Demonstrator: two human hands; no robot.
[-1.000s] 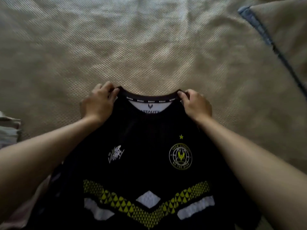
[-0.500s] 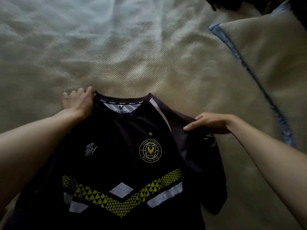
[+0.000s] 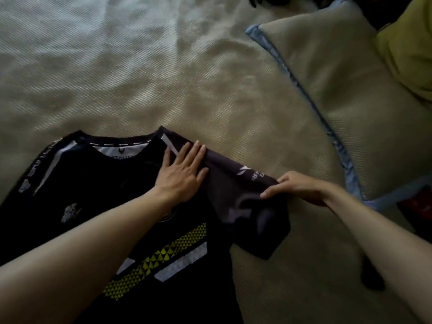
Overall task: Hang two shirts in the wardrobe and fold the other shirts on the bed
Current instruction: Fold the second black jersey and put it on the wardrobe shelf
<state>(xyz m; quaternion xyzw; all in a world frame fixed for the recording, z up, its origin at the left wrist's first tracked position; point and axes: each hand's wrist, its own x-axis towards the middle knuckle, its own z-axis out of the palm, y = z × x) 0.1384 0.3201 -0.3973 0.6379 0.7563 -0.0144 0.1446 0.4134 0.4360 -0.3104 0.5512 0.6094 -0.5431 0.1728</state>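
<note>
A black sports shirt point(image 3: 98, 206) with yellow and white chest bands lies face up on the beige bed point(image 3: 140, 78), collar pointing away from me. My left hand point(image 3: 180, 174) lies flat with straight fingers on the shirt's right shoulder, pressing it down. My right hand point(image 3: 297, 187) pinches the edge of the right sleeve point(image 3: 247, 206), which is drawn out sideways towards the pillow. The shirt's lower part runs out of view at the bottom.
A beige pillow with blue piping point(image 3: 339, 108) lies at the right, its edge close to my right hand. A yellow-green cloth point(image 3: 406, 47) sits on it at the top right. Dark items show at the top edge point(image 3: 268, 0) and a red patch point(image 3: 418, 204) at the right.
The shirt has been laid down flat on the bed. My left hand let go of the collar and now presses flat on the shoulder. My right hand moved out along the sleeve.
</note>
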